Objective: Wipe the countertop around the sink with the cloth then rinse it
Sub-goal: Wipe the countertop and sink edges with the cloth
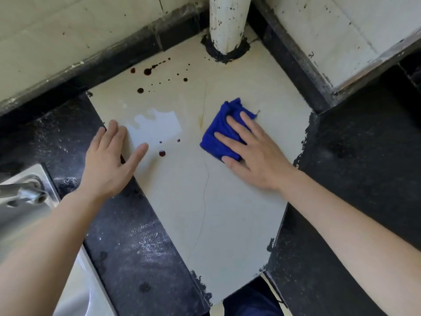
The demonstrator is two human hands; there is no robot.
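A folded blue cloth (222,131) lies flat on the cream corner tile of the countertop (205,201). My right hand (255,151) presses down on it with fingers spread. My left hand (109,160) rests open on the left edge of the tile, holding nothing. Dark reddish-brown drops (147,71) are scattered across the far part of the tile, and a few more (162,153) sit near the middle between my hands. A thin wet patch (157,124) glistens by my left fingertips. The steel sink (27,224) with its tap (22,192) is at the lower left.
Black speckled stone (136,247) flanks the tile on the left and right (353,179). A white pipe (227,23) rises from the far corner, ringed with black sealant. Tiled walls with a black skirting close the back. A hairline crack runs down the tile.
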